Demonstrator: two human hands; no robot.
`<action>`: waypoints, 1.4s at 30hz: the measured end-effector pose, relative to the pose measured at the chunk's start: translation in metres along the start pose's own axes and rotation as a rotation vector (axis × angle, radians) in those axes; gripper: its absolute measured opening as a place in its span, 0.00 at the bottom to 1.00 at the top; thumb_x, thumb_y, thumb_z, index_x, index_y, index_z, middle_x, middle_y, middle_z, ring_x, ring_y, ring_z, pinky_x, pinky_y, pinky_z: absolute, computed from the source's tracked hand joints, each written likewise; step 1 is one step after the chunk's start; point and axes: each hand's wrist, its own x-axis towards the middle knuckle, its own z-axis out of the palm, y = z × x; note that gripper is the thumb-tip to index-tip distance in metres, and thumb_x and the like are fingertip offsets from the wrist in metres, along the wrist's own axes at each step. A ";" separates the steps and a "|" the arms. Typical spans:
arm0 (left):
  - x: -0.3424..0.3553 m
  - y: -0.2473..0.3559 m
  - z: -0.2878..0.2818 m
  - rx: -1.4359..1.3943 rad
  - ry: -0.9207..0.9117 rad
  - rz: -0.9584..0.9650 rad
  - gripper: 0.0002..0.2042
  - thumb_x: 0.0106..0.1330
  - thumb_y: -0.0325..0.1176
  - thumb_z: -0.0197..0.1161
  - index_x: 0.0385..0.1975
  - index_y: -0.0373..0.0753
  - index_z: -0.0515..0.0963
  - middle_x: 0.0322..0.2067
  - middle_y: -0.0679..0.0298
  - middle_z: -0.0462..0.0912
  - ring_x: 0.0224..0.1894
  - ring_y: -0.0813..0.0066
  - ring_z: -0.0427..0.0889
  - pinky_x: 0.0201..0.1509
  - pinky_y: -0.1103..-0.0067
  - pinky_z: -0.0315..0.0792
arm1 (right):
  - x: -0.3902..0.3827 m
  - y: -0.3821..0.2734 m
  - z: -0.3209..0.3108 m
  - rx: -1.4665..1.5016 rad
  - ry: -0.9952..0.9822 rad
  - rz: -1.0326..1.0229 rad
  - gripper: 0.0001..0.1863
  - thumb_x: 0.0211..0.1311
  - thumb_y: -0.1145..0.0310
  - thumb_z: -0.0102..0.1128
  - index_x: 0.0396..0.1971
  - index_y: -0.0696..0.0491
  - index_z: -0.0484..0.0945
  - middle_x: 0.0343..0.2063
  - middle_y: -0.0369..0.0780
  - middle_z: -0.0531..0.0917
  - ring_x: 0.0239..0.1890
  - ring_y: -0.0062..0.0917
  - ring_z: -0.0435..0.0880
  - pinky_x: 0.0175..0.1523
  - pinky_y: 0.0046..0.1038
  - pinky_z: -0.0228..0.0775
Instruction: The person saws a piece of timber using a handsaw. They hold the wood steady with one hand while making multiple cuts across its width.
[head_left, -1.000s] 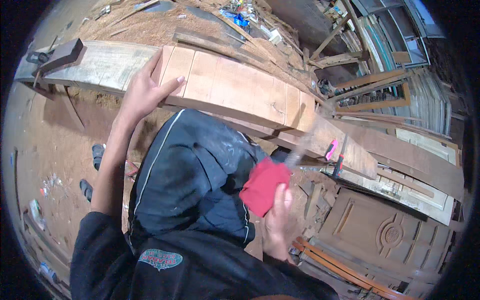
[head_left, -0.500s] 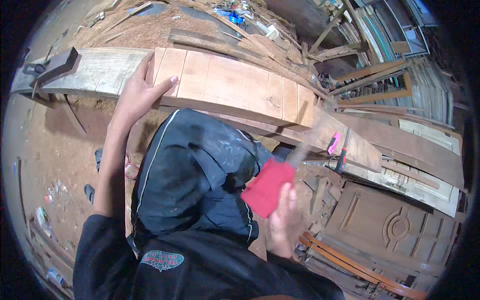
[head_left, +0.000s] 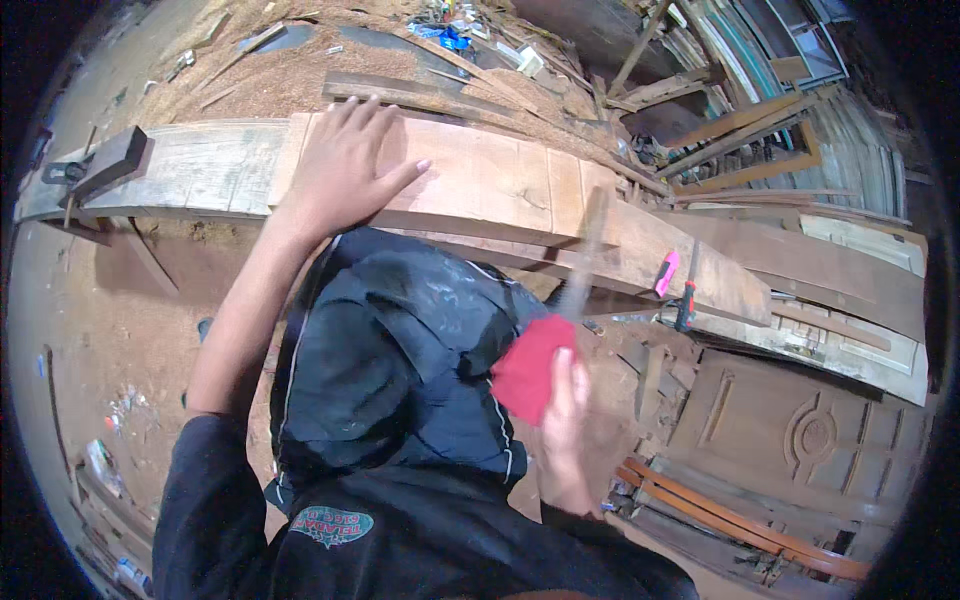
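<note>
L hand point(head_left: 345, 170) flat, fingers spread atop L end of wood block point(head_left: 485, 175), so nearest it. R hand point(head_left: 565, 395) clenched on red saw handle point(head_left: 525, 370), body-side of block's R end. Block axis approx L-R; blurred blade point(head_left: 582, 270) approx crosswise.

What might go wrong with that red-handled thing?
The blurred blade beyond the red handle in the right hand might slip and nick the nearby leg. The pale wooden block might shift if the left hand on top slid. The pink object lying near the blade might get knocked off.
</note>
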 end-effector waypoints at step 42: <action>-0.088 0.200 -0.050 -0.764 -0.442 -0.218 0.21 0.77 0.38 0.57 0.63 0.33 0.67 0.39 0.49 0.86 0.40 0.58 0.88 0.43 0.67 0.80 | 0.020 0.002 0.015 0.047 -0.382 -0.061 0.22 0.78 0.54 0.51 0.58 0.56 0.75 0.43 0.38 0.84 0.50 0.23 0.80 0.60 0.29 0.69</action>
